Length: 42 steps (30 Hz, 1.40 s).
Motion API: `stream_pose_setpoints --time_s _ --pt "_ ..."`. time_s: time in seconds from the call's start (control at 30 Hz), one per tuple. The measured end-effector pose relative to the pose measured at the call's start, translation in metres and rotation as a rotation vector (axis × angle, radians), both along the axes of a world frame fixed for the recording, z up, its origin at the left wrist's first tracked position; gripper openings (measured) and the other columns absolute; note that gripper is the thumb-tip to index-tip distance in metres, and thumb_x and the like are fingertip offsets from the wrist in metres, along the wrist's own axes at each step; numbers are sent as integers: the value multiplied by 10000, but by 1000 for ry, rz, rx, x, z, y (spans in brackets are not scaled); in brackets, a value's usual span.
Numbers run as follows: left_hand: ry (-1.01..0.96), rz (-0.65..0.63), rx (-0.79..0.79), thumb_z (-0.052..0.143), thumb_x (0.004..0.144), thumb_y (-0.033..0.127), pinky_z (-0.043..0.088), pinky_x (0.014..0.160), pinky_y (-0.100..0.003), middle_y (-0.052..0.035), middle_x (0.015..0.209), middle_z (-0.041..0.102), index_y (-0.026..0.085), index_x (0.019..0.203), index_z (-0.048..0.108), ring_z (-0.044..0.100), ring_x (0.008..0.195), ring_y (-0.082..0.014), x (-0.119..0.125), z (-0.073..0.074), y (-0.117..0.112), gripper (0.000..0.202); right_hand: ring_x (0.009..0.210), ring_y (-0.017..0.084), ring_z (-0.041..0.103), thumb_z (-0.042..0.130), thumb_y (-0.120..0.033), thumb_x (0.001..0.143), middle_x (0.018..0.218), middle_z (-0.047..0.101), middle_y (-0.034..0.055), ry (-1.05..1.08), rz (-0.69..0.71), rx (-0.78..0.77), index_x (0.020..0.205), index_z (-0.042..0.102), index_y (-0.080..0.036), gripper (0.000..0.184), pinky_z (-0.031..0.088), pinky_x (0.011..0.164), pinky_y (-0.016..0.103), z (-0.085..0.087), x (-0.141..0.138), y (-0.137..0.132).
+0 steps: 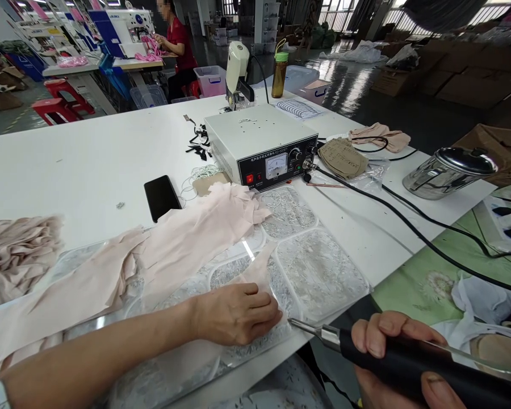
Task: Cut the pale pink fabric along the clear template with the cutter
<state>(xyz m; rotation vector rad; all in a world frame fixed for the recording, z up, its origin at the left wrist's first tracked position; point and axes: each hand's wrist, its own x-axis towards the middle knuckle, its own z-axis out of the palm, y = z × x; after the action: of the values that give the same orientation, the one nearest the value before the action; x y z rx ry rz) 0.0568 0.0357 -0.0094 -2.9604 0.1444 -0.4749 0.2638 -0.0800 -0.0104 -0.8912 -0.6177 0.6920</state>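
My left hand (238, 314) presses down with curled fingers on a thin pale pink fabric piece (262, 264), near the front edge of a clear, patterned plastic mat (323, 272). Part of that piece is hidden beneath my hand and forearm. In my right hand (392, 341) is a black-handled ultrasonic cutter (332, 336), its narrow metal tip pointing left, close to my left fingertips. A clear, straight-edged strip shows along the handle; I cannot tell what it is. Stacked pink fabric pieces (196, 227) lie beyond my left hand, and another layered stack (68, 295) lies to its left.
A control box (255, 133) with a meter stands behind the mat, its black cable (392, 210) running right. Around it are a phone (162, 197), card templates (343, 158), a bottle (280, 74) and a steel pot (449, 173). A person in red (179, 45) sits at a sewing machine.
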Motion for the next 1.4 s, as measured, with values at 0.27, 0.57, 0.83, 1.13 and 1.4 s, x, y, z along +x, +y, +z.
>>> stream_pose_setpoints --time_s 0.27,0.57,0.83,1.13,1.4 --pt "16 11 0 564 927 108 429 606 -282 -104 934 627 46 1044 642 588 801 -158 -1 0 -2 154 553 129 417 598 -382 733 730 472 -3 -6 -22 -33 853 601 -227 196 411 459 291 0 1 -2" --pt "0 12 1 562 929 111 423 587 -276 -102 914 628 60 1010 628 584 762 -150 0 3 -1 116 513 140 396 555 -361 717 700 457 11 -25 -49 -39 824 600 -234 172 358 427 311 1 0 2" --pt "27 2 -5 514 954 104 453 643 -279 -100 955 639 70 1030 637 597 849 -163 -1 2 1 149 513 125 430 548 -386 756 732 452 13 -48 -11 -24 864 590 -229 195 381 435 311 -5 2 0" --pt "36 -16 -6 518 947 95 443 611 -280 -106 912 644 64 993 648 596 807 -166 0 6 1 141 529 123 428 545 -346 733 729 475 6 0 -24 -3 854 604 -216 187 400 434 292 1 4 1" --pt "18 -11 -3 514 945 87 437 597 -280 -100 895 634 62 992 648 586 773 -155 0 5 0 145 548 121 455 575 -350 748 737 486 4 -4 18 10 870 586 -208 187 420 474 271 2 0 1"
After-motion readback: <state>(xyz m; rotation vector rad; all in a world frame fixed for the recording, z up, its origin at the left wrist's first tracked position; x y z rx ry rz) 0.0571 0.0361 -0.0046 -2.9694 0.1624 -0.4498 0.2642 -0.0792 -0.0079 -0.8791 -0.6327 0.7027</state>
